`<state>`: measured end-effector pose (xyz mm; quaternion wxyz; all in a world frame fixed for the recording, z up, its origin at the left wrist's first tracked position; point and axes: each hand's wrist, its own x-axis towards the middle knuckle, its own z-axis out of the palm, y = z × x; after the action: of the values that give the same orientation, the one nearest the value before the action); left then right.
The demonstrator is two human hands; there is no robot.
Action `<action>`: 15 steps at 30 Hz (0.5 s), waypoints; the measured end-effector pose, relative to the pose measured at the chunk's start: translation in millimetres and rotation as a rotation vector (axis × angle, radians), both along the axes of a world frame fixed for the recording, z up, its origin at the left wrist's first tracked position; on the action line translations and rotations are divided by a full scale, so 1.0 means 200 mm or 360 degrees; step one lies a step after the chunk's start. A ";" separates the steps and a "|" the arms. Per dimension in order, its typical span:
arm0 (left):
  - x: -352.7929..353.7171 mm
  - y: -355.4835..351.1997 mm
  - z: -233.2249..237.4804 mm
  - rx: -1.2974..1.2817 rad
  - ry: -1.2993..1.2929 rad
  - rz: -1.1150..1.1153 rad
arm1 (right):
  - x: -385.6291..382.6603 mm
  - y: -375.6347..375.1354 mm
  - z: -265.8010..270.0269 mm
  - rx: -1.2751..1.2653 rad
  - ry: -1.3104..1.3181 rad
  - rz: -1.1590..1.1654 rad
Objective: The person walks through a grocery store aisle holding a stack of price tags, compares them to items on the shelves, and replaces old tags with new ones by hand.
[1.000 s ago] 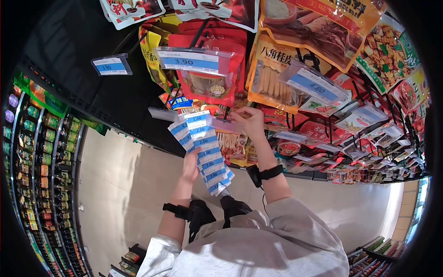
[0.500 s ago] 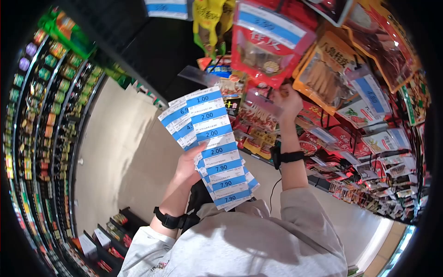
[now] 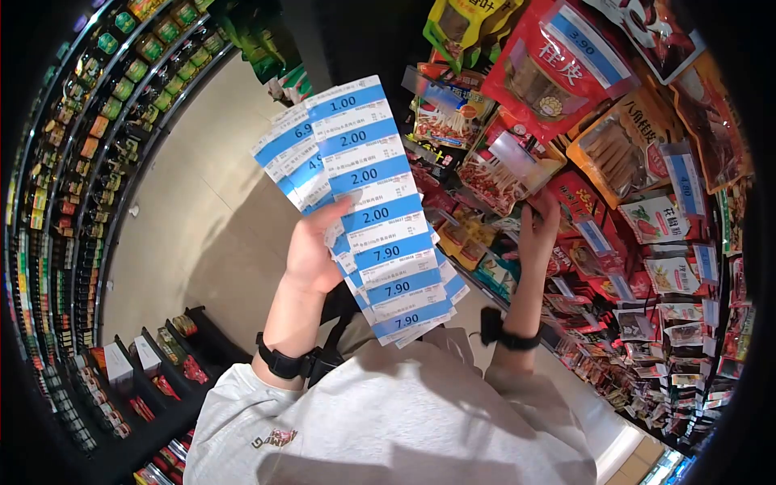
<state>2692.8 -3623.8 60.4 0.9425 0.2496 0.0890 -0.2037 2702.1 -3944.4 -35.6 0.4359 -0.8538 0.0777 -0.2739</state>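
My left hand (image 3: 315, 246) grips a fan of white and blue price label strips (image 3: 376, 212), printed with 1.00, 2.00 and 7.90, near the middle of the view. To the right, my right hand (image 3: 540, 226) reaches among hanging packets, fingers bent and apart, with nothing visible held in it. Its fingertips are at the lower edge of a red packet with a clear window (image 3: 511, 166). Above hangs a red pouch (image 3: 558, 69) behind a 3.90 label. An orange packet of brown sticks (image 3: 618, 149) hangs to the right of my right hand.
Shelves of jars (image 3: 101, 145) curve along the left. A dark rack with small goods (image 3: 182, 368) stands at the lower left, beside the pale floor (image 3: 194, 218). Rows of hanging packets with label holders (image 3: 683, 186) fill the right side. A yellow-green packet (image 3: 469, 28) hangs at the top.
The view has shifted, and the hanging packets appear further right. My right hand has moved down from the red pouch's lower edge, with its fingers more spread. My left hand still holds the label strips.
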 end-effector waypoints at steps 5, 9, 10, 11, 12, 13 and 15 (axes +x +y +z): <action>0.05 0.15 0.03 -0.0081 -0.0053 0.0027 | -0.37 0.20 0.13 0.0594 0.0388 0.0086; 0.13 0.25 0.02 -0.0054 0.0060 0.0048 | -0.41 0.41 0.41 0.0969 0.0360 0.0367; 0.14 0.28 0.04 -0.0068 0.0064 0.0031 | -0.41 0.48 0.48 0.0957 0.0360 0.0348; 0.16 0.30 0.07 -0.0033 -0.0026 0.0032 | -0.41 0.56 0.56 0.0966 0.0367 0.0399; 0.18 0.33 0.11 0.0002 -0.0117 0.0035 | -0.40 0.64 0.62 0.0977 0.0373 0.0453; 0.20 0.33 0.12 0.0037 -0.0098 0.0058 | -0.39 0.69 0.68 0.0968 0.0378 0.0443; 0.24 0.39 0.15 0.0025 -0.0124 0.0038 | -0.37 0.83 0.76 0.0894 0.0509 0.0574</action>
<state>2740.0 -3544.9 90.7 0.9456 0.2636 0.0567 -0.1818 2628.1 -3778.1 116.2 0.6769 -0.7328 0.0652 -0.0237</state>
